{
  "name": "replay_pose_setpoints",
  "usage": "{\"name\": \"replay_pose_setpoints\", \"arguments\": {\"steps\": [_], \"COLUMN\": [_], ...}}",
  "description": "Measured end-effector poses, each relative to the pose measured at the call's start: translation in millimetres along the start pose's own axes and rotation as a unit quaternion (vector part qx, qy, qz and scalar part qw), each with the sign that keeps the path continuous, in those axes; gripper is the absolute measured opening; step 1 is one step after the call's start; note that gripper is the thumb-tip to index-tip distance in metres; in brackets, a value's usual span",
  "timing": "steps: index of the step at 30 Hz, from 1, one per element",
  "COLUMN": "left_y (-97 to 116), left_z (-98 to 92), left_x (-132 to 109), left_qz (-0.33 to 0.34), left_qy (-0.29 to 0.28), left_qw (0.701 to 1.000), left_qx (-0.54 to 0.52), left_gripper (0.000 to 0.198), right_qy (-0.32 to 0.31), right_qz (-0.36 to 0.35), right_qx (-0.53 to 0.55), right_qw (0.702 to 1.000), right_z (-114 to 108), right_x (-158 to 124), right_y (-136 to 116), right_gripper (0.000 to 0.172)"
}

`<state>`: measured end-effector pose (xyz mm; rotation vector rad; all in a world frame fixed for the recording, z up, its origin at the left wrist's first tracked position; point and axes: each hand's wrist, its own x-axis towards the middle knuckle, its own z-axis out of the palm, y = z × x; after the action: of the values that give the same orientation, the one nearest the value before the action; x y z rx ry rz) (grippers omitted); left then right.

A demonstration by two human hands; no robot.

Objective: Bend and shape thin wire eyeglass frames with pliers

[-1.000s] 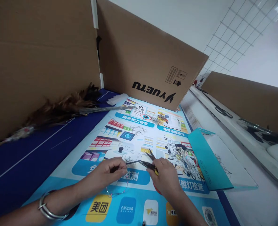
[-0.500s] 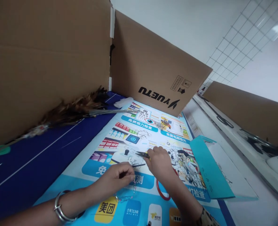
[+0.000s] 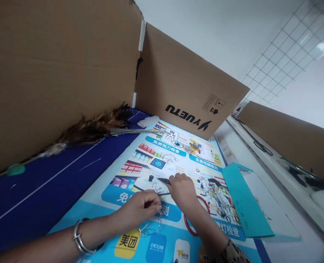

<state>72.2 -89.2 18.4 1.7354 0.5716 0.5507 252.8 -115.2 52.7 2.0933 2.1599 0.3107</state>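
Pinched between the fingertips of my left hand (image 3: 140, 209) is a thin beaded wire loop (image 3: 151, 231), hanging down over the printed mat. My right hand (image 3: 182, 191) is closed around small dark-tipped pliers (image 3: 164, 180), whose jaws point left above the mat. The handles are hidden in the palm. A red ring (image 3: 188, 225) lies partly under my right forearm. Fine wire bits (image 3: 159, 189) lie just beyond my left hand.
A tangle of small wire and ring pieces (image 3: 224, 208) sits right of my right hand, beside a teal box (image 3: 245, 202). Long wires (image 3: 134, 131) and brown feathers (image 3: 93, 126) lie at the left back. Cardboard walls (image 3: 184, 80) stand at the left and behind.
The whole view has shifted slightly, so things appear a little lower and further right. Both hands keep their grips, and the pliers' jaws look closer together.
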Motion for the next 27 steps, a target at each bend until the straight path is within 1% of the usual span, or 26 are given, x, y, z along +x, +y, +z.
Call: {"name": "replay_pose_setpoints", "arguments": {"steps": [3,5,8,10,12,13,14,15,16,18,20,22,27], "left_y": [-2.0,-2.4,-0.4,2.1,4.6,5.8,6.8,7.6,8.3,9.2,9.7,10.0,9.6], "left_z": [-0.3,-1.2,-3.9,-5.9,-7.4,-7.8,-8.1,-8.2,-8.2,-8.0,-7.8,-7.5,-6.2], "left_x": [0.4,1.1,2.3,2.5,1.8,1.1,0.1,-0.9,-2.0,-4.1,-5.3,-5.6,-3.1], "left_qz": [0.001,0.003,0.014,0.024,0.029,0.029,0.026,0.023,0.018,0.012,0.011,0.012,0.024], "left_qy": [-0.002,-0.003,-0.004,-0.003,-0.002,-0.002,-0.004,-0.009,-0.016,-0.029,-0.033,-0.024,0.0], "left_qw": [1.0,1.0,1.0,0.999,0.997,0.995,0.993,0.991,0.99,0.988,0.99,0.992,0.997], "left_qx": [-0.008,-0.014,-0.027,-0.041,-0.071,-0.091,-0.111,-0.128,-0.141,-0.149,-0.14,-0.122,-0.074], "left_gripper": [0.014,0.014,0.015,0.016,0.017,0.017,0.018,0.018,0.019,0.02,0.019,0.017,0.016], "right_qy": [0.006,0.011,0.013,-0.007,-0.046,-0.062,-0.059,-0.043,-0.01,0.073,0.126,0.147,0.168], "right_qz": [0.004,0.02,0.048,0.05,0.035,0.028,0.03,0.036,0.047,0.07,0.066,0.052,0.03], "right_qx": [0.011,0.039,0.147,0.256,0.362,0.4,0.417,0.416,0.395,0.319,0.256,0.222,0.157], "right_qw": [1.0,0.999,0.988,0.965,0.93,0.914,0.906,0.908,0.917,0.942,0.956,0.963,0.973], "right_z": [-0.7,-2.7,-6.8,-8.9,-9.1,-8.2,-6.6,-4.4,-1.9,3.0,6.4,7.7,9.0], "right_x": [-2.4,-6.6,-17.4,-27.8,-39.9,-46.2,-52.5,-58.6,-64.4,-74.7,-82.5,-87.7,-90.9], "right_y": [2.9,7.6,17.2,22.5,24.6,24.2,23.0,21.0,18.6,13.3,8.8,5.8,2.3], "right_gripper": [0.015,0.016,0.016,0.017,0.021,0.023,0.023,0.022,0.02,0.013,0.009,0.008,0.012]}}
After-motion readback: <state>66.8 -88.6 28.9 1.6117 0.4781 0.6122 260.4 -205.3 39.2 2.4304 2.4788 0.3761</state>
